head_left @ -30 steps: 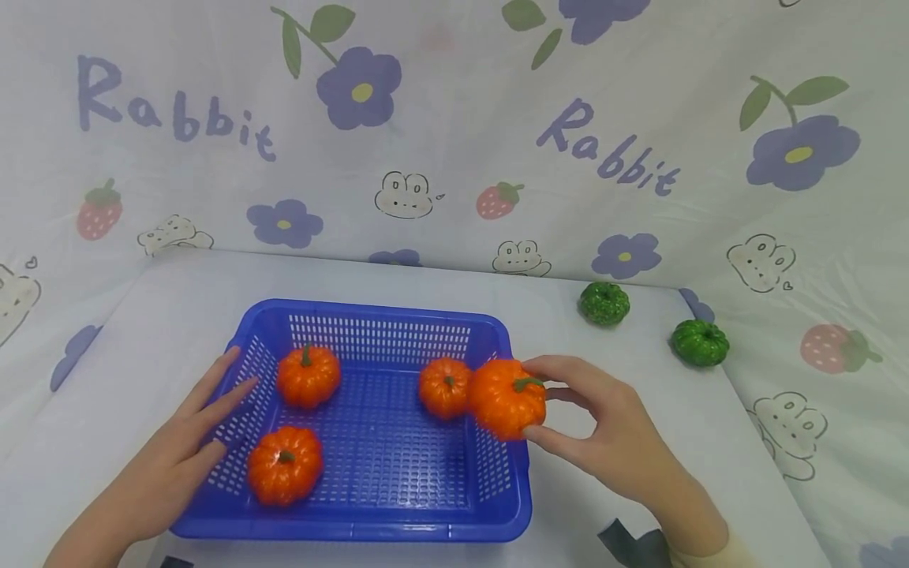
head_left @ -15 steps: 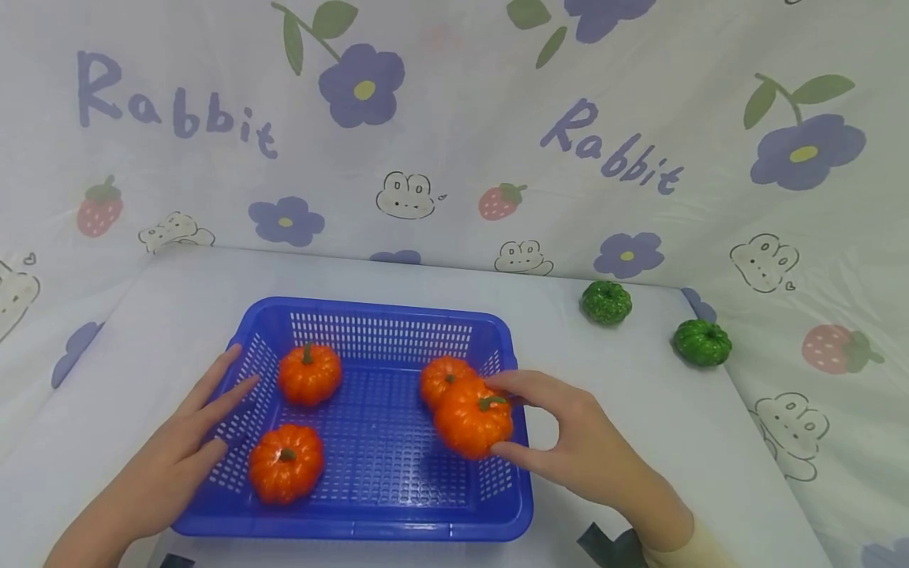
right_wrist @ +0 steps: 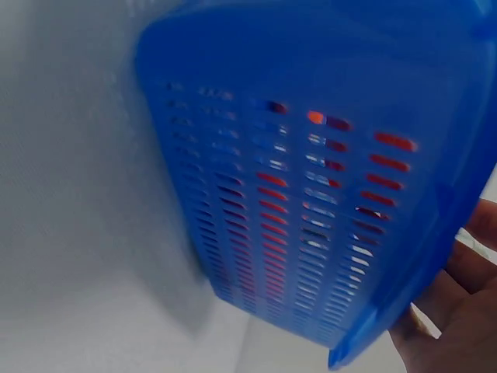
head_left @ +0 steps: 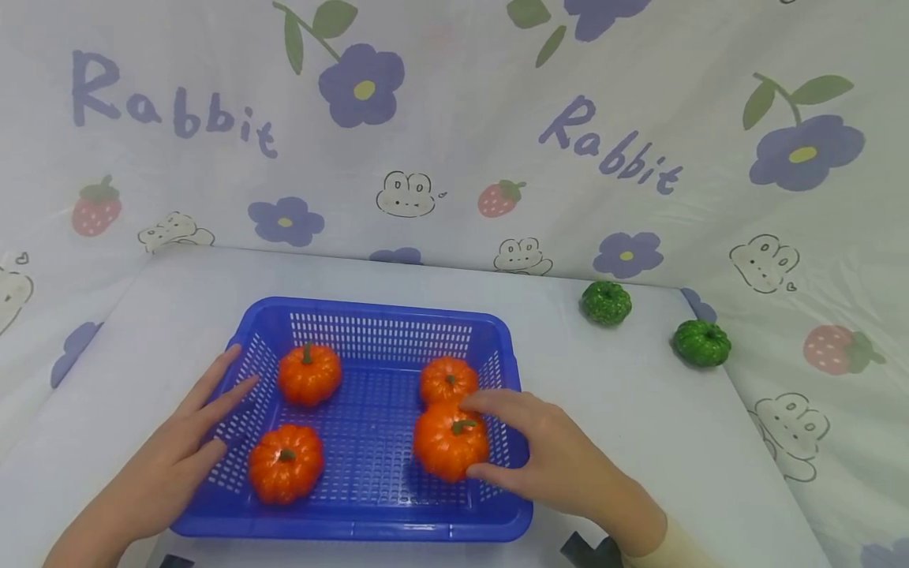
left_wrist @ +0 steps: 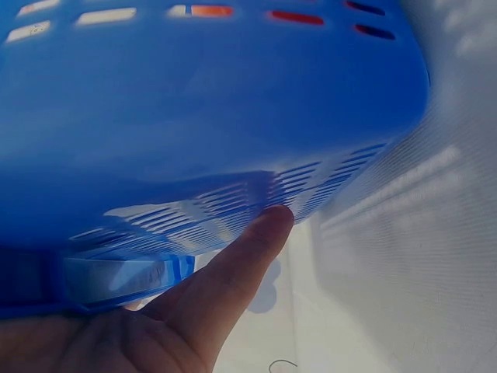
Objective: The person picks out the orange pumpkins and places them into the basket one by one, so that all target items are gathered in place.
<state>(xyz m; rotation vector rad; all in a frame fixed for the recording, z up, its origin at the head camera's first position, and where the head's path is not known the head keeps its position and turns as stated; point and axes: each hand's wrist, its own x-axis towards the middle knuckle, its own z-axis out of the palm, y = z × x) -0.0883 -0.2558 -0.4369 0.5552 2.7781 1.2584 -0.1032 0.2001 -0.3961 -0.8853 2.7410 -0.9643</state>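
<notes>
A blue plastic basket (head_left: 355, 527) with slotted walls stands on the white table. My left hand (head_left: 166, 457) rests on its left side, fingers fairly straight over the rim; in the left wrist view one finger (left_wrist: 260, 241) lies against the outside of the slotted wall. My right hand (head_left: 561, 454) reaches over the right rim and holds an orange toy pumpkin (head_left: 449, 446) between thumb and fingers, low in the basket's right front part. Just behind it sits a smaller orange pumpkin (head_left: 447, 379). The right wrist view shows the basket's outer wall (right_wrist: 311, 47) and part of the right hand (right_wrist: 458, 311).
Two more orange pumpkins sit inside at the left, one at the back (head_left: 309, 377) and one in front (head_left: 286, 465). Two green pumpkins, one at the back (head_left: 606, 304) and one by the right edge (head_left: 701, 344), lie on the table. A printed cloth (head_left: 454, 102) hangs behind.
My right hand has carried the orange pumpkin leftward and down, from over the right rim into the basket in front of the smaller one. The left hand has stayed put.
</notes>
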